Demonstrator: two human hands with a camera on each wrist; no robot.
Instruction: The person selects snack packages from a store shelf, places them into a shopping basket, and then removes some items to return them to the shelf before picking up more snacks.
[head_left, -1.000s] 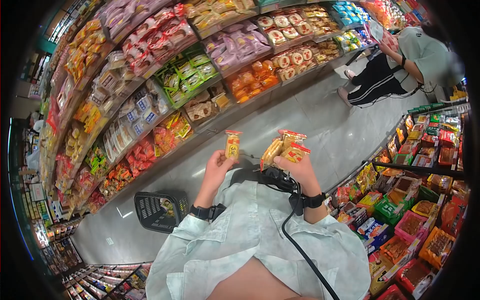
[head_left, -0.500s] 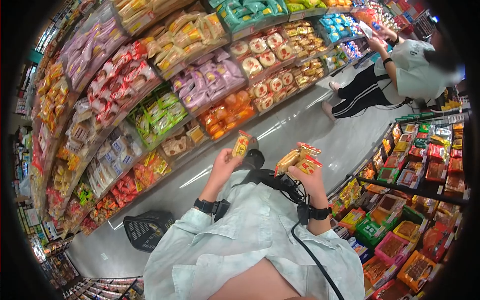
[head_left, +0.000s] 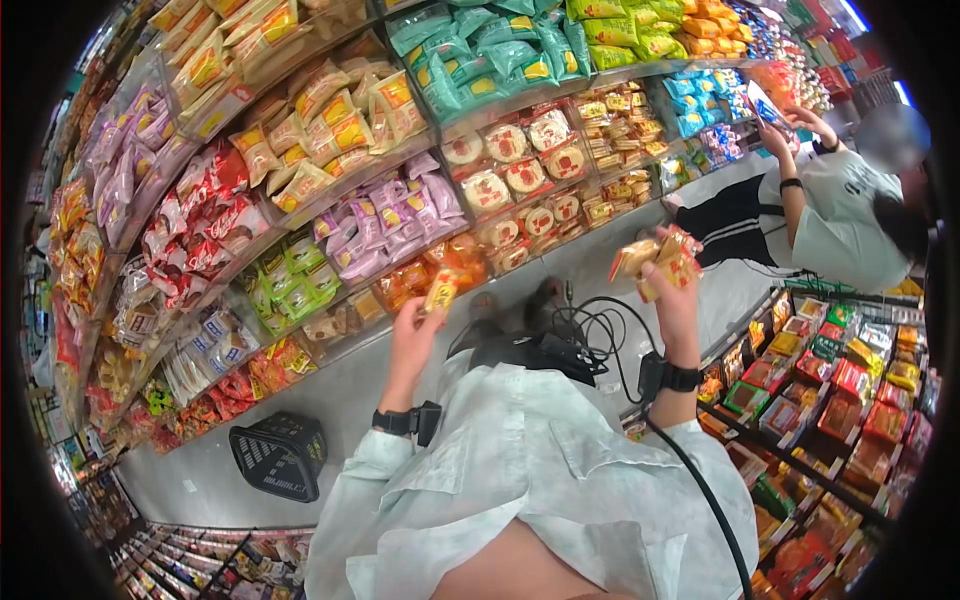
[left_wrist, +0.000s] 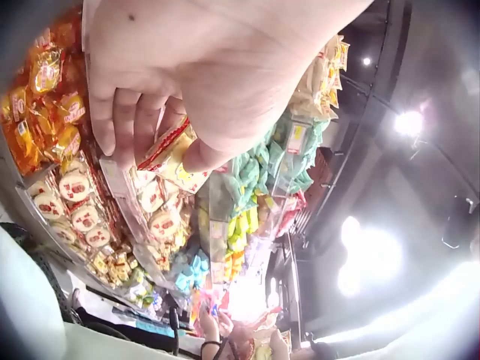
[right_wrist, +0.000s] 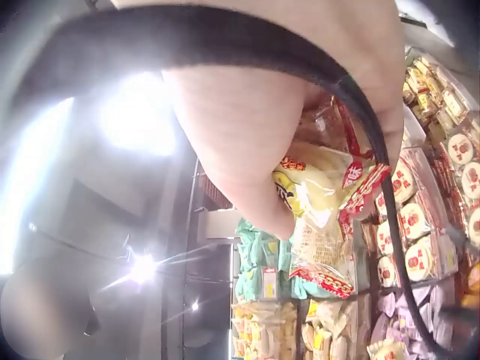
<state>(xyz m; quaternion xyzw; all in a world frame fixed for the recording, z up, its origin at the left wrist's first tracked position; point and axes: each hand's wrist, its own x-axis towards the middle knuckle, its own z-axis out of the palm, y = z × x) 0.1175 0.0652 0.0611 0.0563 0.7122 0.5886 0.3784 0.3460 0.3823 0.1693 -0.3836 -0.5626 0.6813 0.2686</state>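
My left hand (head_left: 415, 325) pinches a single small yellow-and-red snack packet (head_left: 441, 289) and holds it up toward the orange packs on the shelf. In the left wrist view the fingers (left_wrist: 131, 124) and thumb curl round that same snack packet (left_wrist: 171, 154). My right hand (head_left: 672, 290) is raised higher and grips a bunch of similar yellow-and-red packets (head_left: 660, 262); the right wrist view shows these packets (right_wrist: 322, 225) clamped under the thumb, with a black cable (right_wrist: 375, 157) crossing in front.
Long shelves (head_left: 400, 180) packed with snack bags run along the left and top. A black shopping basket (head_left: 280, 456) sits on the floor at lower left. Another person (head_left: 840, 205) stands at the upper right, reaching to the shelf. Bins of sweets (head_left: 840, 400) line the right side.
Both hands have risen. The left hand has carried its packet up toward the shelf; the right hand has lifted its bunch higher and to the right. The view has tilted up.
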